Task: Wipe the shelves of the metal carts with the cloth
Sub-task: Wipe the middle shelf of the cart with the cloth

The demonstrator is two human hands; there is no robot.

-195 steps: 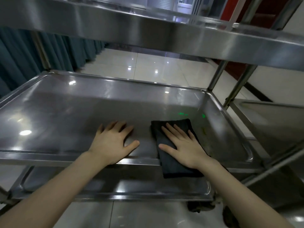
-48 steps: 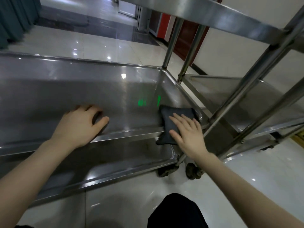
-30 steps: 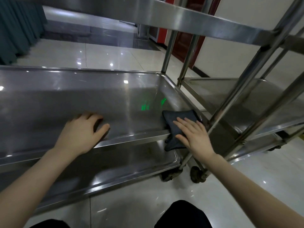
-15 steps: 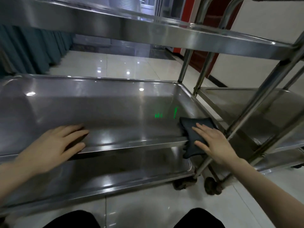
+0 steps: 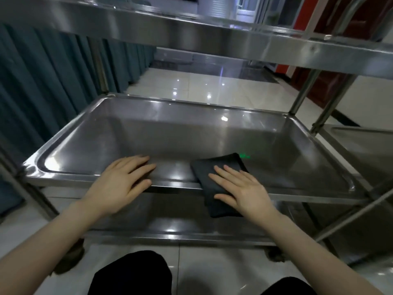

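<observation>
A folded dark cloth [image 5: 214,171] lies over the near rim of the cart's middle shelf [image 5: 191,133], hanging partly off the front edge. My right hand [image 5: 242,188] presses flat on the cloth with straight, spread fingers. My left hand [image 5: 121,182] rests flat on the same near rim, left of the cloth, thumb at the edge. The shelf is a shallow stainless tray with raised edges. A top shelf [image 5: 191,33] runs overhead and a bottom shelf [image 5: 170,226] shows below.
A second metal cart [image 5: 365,150] stands close on the right, its posts beside the first cart's right edge. Teal curtains [image 5: 42,81] hang on the left. Glossy tiled floor [image 5: 202,88] lies beyond, and my dark-trousered knees [image 5: 131,273] are under the cart's front.
My right hand has slid the cloth left from the shelf's near right corner toward the middle of the front rim. My left hand stays on the rim. The view has swung left.
</observation>
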